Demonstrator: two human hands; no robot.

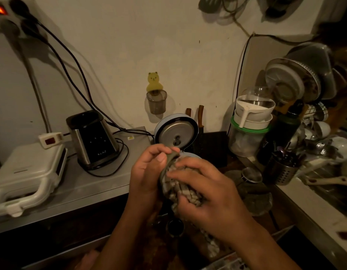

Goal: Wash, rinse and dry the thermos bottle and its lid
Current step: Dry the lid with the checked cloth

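Off to the left of the hands, a white sandwich press (26,178) and a dark blender base (92,139) sit on the grey surface (102,184). The left hand (147,172) grips the rim of the dark lid (169,162), thumb on top, and close against it the right hand (205,190) presses a checked cloth (185,193) into it. Just behind them an open rice cooker (175,133) stands; a crowded dish rack (309,114) sits right.
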